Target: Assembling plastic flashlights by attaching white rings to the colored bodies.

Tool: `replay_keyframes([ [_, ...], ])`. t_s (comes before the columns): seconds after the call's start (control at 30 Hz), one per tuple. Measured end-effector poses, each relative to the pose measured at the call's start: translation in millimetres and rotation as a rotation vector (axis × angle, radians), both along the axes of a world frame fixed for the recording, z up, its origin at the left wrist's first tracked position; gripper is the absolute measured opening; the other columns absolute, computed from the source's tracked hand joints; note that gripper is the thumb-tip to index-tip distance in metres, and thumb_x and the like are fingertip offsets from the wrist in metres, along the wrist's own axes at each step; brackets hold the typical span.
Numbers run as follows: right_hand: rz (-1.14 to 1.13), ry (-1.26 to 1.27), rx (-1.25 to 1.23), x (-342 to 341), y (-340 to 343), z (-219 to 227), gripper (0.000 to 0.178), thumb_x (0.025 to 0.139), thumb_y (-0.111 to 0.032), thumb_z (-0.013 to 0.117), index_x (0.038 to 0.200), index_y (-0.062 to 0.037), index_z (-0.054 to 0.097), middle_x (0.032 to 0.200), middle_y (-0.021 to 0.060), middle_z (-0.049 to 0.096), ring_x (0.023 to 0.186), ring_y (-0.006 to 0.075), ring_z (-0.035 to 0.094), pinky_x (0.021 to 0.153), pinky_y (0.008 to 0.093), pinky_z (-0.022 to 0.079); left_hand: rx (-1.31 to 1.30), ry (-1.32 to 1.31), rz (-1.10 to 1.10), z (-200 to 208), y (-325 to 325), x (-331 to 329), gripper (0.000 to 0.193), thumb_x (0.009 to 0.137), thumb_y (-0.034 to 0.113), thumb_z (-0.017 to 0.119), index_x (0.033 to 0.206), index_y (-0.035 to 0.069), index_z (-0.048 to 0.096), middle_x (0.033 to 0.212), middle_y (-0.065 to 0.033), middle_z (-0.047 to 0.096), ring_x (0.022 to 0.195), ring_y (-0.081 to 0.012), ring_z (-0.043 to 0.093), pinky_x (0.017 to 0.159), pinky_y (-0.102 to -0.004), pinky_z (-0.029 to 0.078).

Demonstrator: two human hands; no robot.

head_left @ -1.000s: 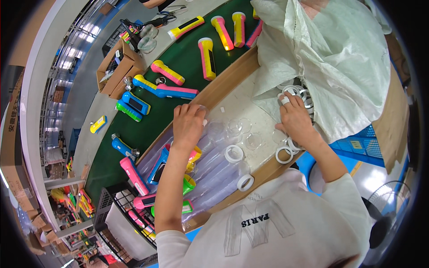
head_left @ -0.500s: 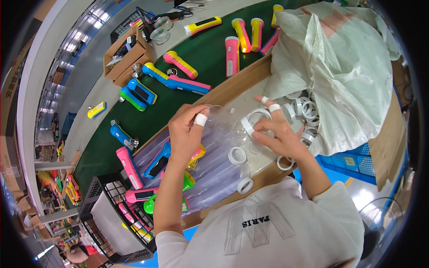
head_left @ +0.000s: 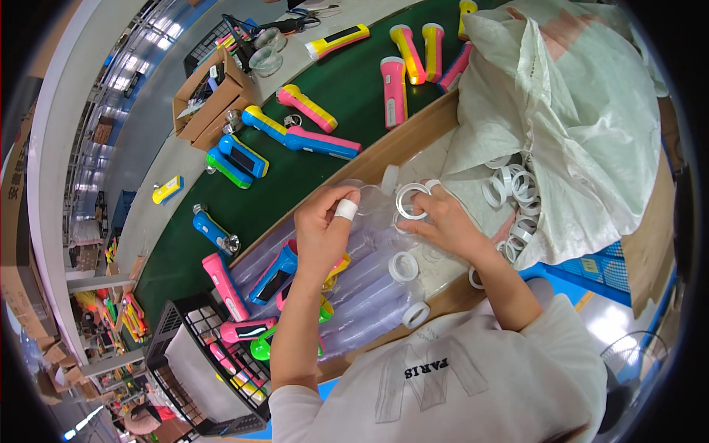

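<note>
My left hand [head_left: 323,225], white tape round its thumb, pinches a thin clear plastic disc [head_left: 368,198] by its edge. My right hand [head_left: 449,225], also with taped fingers, has a white plastic ring [head_left: 399,201] between thumb and fingers, just right of the disc. Another white ring [head_left: 390,179] stands on edge behind them. Beneath my hands lie long clear plastic sleeves [head_left: 362,299] in a shallow cardboard tray [head_left: 375,164]. Loose white rings [head_left: 393,266] rest on the sleeves. Several more rings [head_left: 493,193] are heaped by a white woven sack [head_left: 569,111].
Coloured flashlights [head_left: 394,92] lie scattered on the green belt [head_left: 185,251] beyond the tray. A black basket [head_left: 159,332] with flashlights stands at left. A small cardboard box [head_left: 214,111] is at the far side. A blue crate [head_left: 591,266] sits at right.
My right hand has closed on a white ring and brought it left toward the disc. The left hand still pinches the clear disc. The whole view has shifted slightly.
</note>
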State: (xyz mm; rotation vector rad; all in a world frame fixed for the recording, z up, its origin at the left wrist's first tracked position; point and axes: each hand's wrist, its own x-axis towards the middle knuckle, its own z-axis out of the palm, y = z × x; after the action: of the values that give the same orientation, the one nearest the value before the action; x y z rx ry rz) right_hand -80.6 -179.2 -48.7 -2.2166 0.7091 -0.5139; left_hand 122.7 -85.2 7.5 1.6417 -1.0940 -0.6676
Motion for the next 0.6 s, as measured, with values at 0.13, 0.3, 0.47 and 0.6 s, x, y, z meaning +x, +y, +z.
replay_keyframes([
  [0.13, -0.098, -0.050, -0.061, 4.0, 2.5, 3.3, 0.038, 0.077, -0.027, 0.078, 0.094, -0.0013, 0.056, 0.116, 0.0250, 0.054, 0.090, 0.0390, 0.060, 0.076, 0.0427, 0.051, -0.077, -0.010, -0.012, 0.0, -14.5, -15.4, 0.011, 0.084, 0.004, 0.067, 0.094, -0.001, 0.067, 0.081, -0.0064, 0.064, 0.067, -0.0102, 0.058, 0.059, -0.0228, 0.045],
  [0.3, -0.127, -0.313, 0.051, 10.5, 4.0, -0.5, 0.058, 0.074, -0.021, 0.081, 0.120, -0.0032, 0.050, 0.121, 0.0242, 0.051, 0.097, 0.0388, 0.059, 0.081, 0.0434, 0.050, 0.039, 0.045, 0.025, -17.7, -30.1, -30.4, 0.011, 0.083, 0.004, 0.066, 0.094, 0.001, 0.066, 0.079, -0.0074, 0.067, 0.068, -0.0123, 0.063, 0.061, -0.0259, 0.049],
  [0.47, -0.137, -0.379, 0.139, 6.6, -0.7, 0.9, 0.085, 0.071, -0.012, 0.080, 0.142, -0.0063, 0.034, 0.123, 0.0154, 0.054, 0.096, 0.0294, 0.057, 0.082, 0.0371, 0.049, -0.086, -0.260, -0.140, -20.6, -60.8, -26.8, 0.009, 0.084, 0.004, 0.065, 0.092, 0.003, 0.069, 0.080, -0.0047, 0.062, 0.069, -0.0118, 0.057, 0.060, -0.0266, 0.044],
  [0.6, -0.112, -0.380, 0.175, 8.6, -0.9, -1.6, 0.077, 0.071, -0.006, 0.078, 0.138, -0.0056, 0.040, 0.121, 0.0128, 0.052, 0.084, 0.0235, 0.052, 0.077, 0.0336, 0.048, 0.189, -0.867, 0.121, -48.0, -139.4, 39.1, 0.031, 0.088, 0.030, 0.062, 0.115, 0.015, 0.062, 0.098, -0.0164, 0.063, 0.095, -0.0362, 0.059, 0.081, -0.0449, 0.046],
])
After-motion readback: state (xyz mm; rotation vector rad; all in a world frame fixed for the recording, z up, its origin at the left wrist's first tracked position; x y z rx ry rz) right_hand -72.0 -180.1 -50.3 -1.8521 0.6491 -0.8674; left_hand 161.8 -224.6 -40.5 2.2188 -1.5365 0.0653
